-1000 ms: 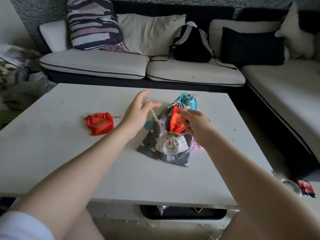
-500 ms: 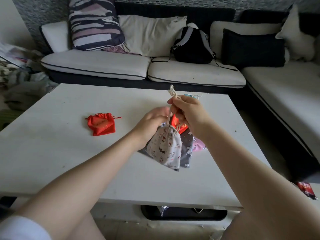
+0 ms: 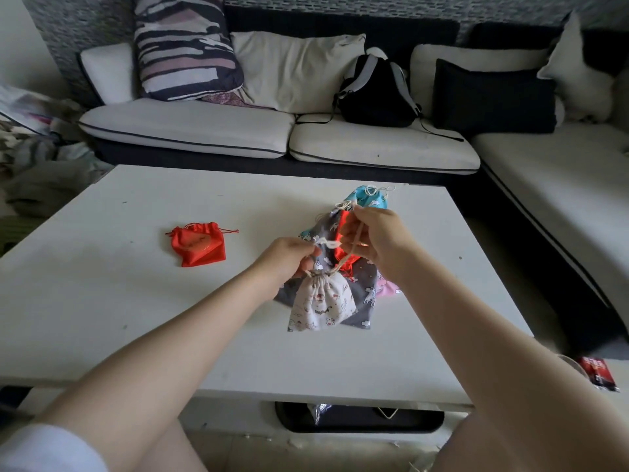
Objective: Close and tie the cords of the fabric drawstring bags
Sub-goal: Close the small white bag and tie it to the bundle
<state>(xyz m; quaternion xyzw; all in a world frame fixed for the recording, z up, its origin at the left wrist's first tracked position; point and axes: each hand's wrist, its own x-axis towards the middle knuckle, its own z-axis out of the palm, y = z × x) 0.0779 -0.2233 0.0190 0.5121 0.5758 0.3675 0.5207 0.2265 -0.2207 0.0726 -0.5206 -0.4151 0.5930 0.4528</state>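
White table (image 3: 136, 318) before sofa (image 3: 204, 127). Bag pile (image 3: 364, 294) toward table's right edge; white bag (image 3: 321, 303) cinched on top, just below both hands. Left hand (image 3: 289, 258) pinches cord (image 3: 354, 248) end; right hand (image 3: 377, 238) grips cord above. Red bag (image 3: 198, 244) apart, left.

I have one view only, from the head camera, so nothing overlaps with a second angle. It sits above the near edge of the white table (image 3: 102, 301) and faces forward and down across it toward the sofa (image 3: 190, 127) beyond the far edge. The wide lens bends the edges. Both forearms enter from the bottom corners, and the tabletop's middle lies close below me.
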